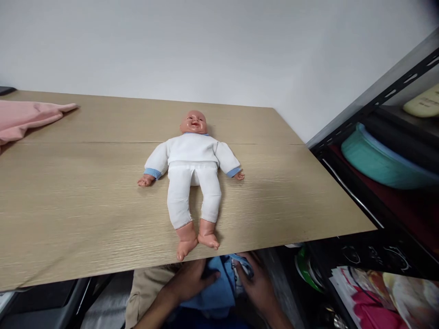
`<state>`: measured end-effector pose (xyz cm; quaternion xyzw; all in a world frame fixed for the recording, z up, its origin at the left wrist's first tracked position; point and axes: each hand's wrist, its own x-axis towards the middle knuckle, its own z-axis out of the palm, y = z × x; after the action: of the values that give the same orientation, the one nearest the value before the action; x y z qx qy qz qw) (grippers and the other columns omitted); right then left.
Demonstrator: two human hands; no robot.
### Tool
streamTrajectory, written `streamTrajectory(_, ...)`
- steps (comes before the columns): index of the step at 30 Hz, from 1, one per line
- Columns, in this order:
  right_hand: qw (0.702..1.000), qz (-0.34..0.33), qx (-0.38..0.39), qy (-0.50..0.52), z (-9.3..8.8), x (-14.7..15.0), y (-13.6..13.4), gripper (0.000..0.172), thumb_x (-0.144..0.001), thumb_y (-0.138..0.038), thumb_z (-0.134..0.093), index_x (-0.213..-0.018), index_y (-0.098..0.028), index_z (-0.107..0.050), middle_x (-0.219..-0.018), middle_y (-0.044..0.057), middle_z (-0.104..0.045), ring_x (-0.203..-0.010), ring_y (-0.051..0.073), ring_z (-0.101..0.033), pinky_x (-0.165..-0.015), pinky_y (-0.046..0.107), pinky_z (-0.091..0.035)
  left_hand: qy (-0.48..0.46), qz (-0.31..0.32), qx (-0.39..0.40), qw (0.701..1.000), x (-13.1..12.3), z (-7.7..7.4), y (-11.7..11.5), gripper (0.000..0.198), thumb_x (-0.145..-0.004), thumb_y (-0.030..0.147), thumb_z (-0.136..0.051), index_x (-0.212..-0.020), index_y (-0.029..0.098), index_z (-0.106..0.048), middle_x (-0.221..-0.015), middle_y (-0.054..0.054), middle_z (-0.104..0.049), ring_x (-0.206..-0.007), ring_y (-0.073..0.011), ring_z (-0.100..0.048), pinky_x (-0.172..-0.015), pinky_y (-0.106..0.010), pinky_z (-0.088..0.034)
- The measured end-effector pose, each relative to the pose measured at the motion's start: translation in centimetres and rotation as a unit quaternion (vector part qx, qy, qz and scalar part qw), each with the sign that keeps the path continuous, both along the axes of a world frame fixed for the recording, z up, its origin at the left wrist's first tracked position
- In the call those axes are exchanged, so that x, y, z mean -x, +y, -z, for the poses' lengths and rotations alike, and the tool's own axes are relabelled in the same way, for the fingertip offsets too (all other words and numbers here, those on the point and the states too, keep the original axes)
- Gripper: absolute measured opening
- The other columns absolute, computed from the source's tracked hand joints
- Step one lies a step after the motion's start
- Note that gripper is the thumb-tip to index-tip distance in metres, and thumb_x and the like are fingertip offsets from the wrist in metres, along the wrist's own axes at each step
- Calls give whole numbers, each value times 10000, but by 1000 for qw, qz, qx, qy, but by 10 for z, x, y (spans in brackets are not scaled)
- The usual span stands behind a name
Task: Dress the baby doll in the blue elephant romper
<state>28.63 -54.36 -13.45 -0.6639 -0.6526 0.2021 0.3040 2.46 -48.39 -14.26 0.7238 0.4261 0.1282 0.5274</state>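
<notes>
Below the table's front edge, over my lap, I have a light blue cloth (pixel 217 285) with a paler printed part on its right. My left hand (pixel 188 282) grips its left side, the thumb lying across the fabric. On the other side my right hand (pixel 257 288) has its fingers curled round the blue edge. The cloth is bunched, and its lower part is in shadow. A baby doll (pixel 194 151) lies face up on the wooden table (pixel 103 196), feet towards me, wearing a white top and trousers with blue cuffs. Neither hand touches the doll.
Pink fabric (pixel 30 116) lies at the table's far left. To the right stands a black rack (pixel 363 114) holding a teal basin (pixel 384 160). Below it are a colourful printed packet (pixel 387 297) and a green-rimmed item (pixel 303 269). A white wall (pixel 171 50) backs the table.
</notes>
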Motion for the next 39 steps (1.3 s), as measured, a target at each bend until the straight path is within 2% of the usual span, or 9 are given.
streamTrajectory(5, 997, 3, -75, 11, -53, 7, 4, 168, -1022, -293, -655, -1045, -270, -820, -1082, 63, -846, -1033, 266, -816, -933, 364, -659, -36, 2, 58, 998, 7, -14, -4, 865, -954, 618, -797, -1683, 241, -527, -1728, -180, -547, -1663, -418, -425, -1387, -643, -293)
streamTrajectory(10, 988, -105, -13, 114, -106, 44, 6, 128, -982, -190, -610, -955, -250, -720, -831, -14, -753, -755, 156, -752, -711, 235, -585, -51, 61, 23, 997, 12, -33, -21, 1193, -718, 651, -991, -1714, 258, -464, -1789, -217, -417, -1678, -480, -345, -1368, -678, -300)
streamTrajectory(13, 970, -173, 8, 172, -133, 63, 9, 197, -944, -163, -636, -1082, -256, -741, -969, 1, -773, -870, 148, -765, -797, 224, -600, -101, 42, -21, 994, 12, -43, -31, 648, -945, 504, -831, -1515, 258, -645, -1643, -182, -577, -1563, -401, -503, -1316, -570, -423)
streamTrajectory(15, 955, -230, 21, 185, -147, 62, 12, 359, -929, -163, -668, -1257, -281, -751, -1137, 33, -768, -1005, 169, -765, -894, 251, -619, -146, -7, 16, 989, 15, -54, -36, 296, -1079, 432, -644, -1307, 253, -705, -1336, -118, -730, -1287, -294, -675, -1149, -420, -553)
streamTrajectory(17, 947, -269, 31, 171, -156, 54, 16, 466, -927, -177, -701, -1377, -299, -722, -1245, 59, -746, -1121, 202, -747, -988, 298, -625, -194, -78, 82, 974, 21, -68, -39, 242, -1118, 470, -583, -1160, 250, -674, -1086, -51, -720, -1042, -220, -688, -975, -322, -578)
streamTrajectory(22, 936, -349, 1, 52, -161, 33, 22, 490, -923, -288, -852, -1386, -292, -690, -1310, 70, -773, -1224, 249, -738, -1113, 360, -611, -364, -184, 216, 887, 38, -101, -40, 321, -1108, 569, -615, -1109, 253, -566, -952, -5, -667, -826, -153, -642, -796, -268, -544)
streamTrajectory(30, 877, -452, -141, -79, -142, 43, 22, 684, -919, -564, -874, -1523, -334, -651, -1572, 82, -698, -1473, 277, -646, -1334, 453, -458, -568, -213, 155, 779, 51, -127, -49, 245, -1105, 517, -620, -1047, 290, -547, -657, 56, -507, -678, -158, -544, -756, -293, -502)
streamTrajectory(36, 871, -420, -236, -93, -121, 51, 19, 321, -1036, -168, -687, -1326, -287, -753, -1465, 42, -763, -1446, 213, -641, -1377, 434, -395, -622, -144, 139, 757, 49, -143, -33, 343, -1158, 483, -465, -904, 266, -546, -514, 72, -375, -495, -146, -440, -734, -334, -513)
streamTrajectory(39, 885, -399, -241, 1, -121, 53, 19, 153, -1104, -314, -627, -1162, -277, -764, -1383, 52, -786, -1402, 230, -670, -1323, 430, -475, -571, -219, 139, 779, 53, -163, -28, 369, -1115, 522, -528, -864, 255, -558, -588, 23, -482, -619, -197, -552, -793, -394, -559)
